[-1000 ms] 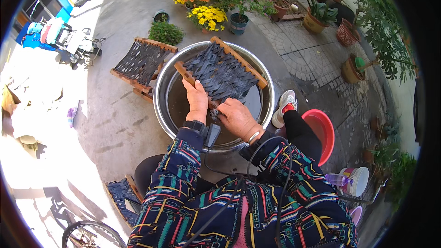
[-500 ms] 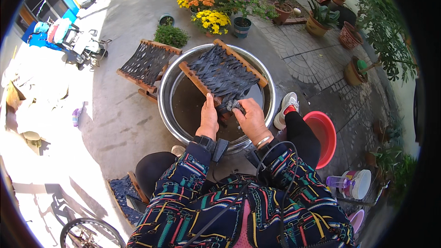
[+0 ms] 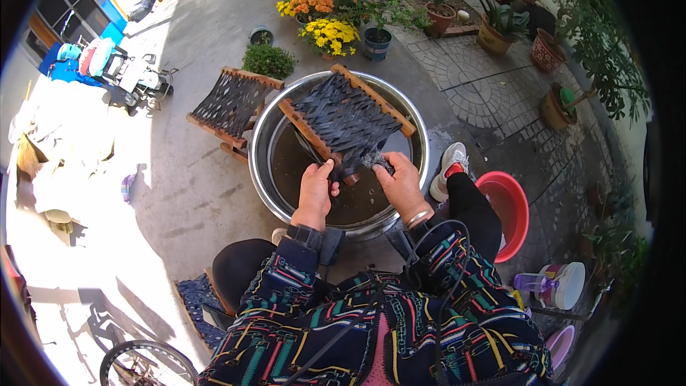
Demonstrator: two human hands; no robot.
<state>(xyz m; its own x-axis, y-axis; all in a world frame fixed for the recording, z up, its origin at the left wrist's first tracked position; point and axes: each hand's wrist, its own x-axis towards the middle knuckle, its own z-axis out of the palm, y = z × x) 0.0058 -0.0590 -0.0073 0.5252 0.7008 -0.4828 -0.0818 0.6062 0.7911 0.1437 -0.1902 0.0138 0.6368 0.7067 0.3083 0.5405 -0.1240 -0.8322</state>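
Observation:
A folding stool (image 3: 348, 116) with a wooden frame and a dark woven seat lies tilted across a big steel basin (image 3: 261, 144) of dark water. My left hand (image 3: 316, 189) grips the stool's near wooden edge. My right hand (image 3: 401, 182) is closed on a grey scrubbing pad (image 3: 376, 161) pressed against the woven seat's near corner. Both hands are over the basin's near half.
A second woven stool (image 3: 232, 105) stands left of the basin. A red plastic tub (image 3: 507, 211) sits to my right, with plastic containers (image 3: 554, 286) nearer me. Potted flowers (image 3: 330, 34) and plants (image 3: 500, 25) line the far side. A bicycle wheel (image 3: 143, 364) is at lower left.
The stool has shifted slightly toward the basin's far right. My left hand slid from the seat's middle back to the near frame edge, and my right hand moved onto the seat corner.

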